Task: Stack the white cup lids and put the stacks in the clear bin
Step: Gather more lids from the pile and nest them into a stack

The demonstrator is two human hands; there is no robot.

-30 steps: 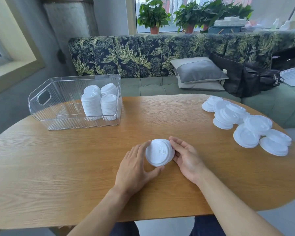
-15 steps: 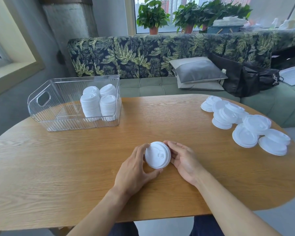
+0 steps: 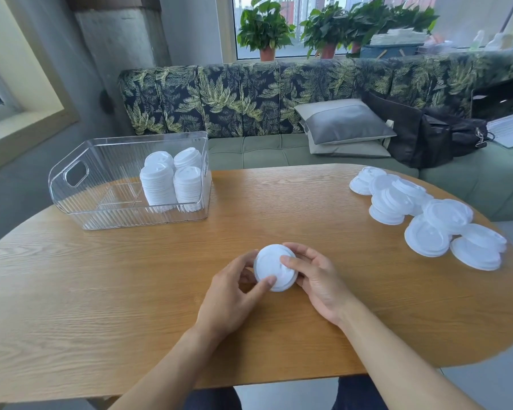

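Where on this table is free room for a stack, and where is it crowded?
Free: the wood between the clear bin and the loose lids, the wood left of the left hand, the bin's left half. Crowded: the table's right end, the bin's right end with four stacks.

**Lid Tally**

One bin [image 3: 71, 176] holds four stacks [image 3: 157, 184]. One short stack [image 3: 274, 267] sits on the one bench [image 3: 101, 306]. The loose lids [image 3: 427, 214] overlap too much to count. Behind are three plants [image 3: 264, 28], two cushions [image 3: 344, 122] and one bag [image 3: 427, 134].
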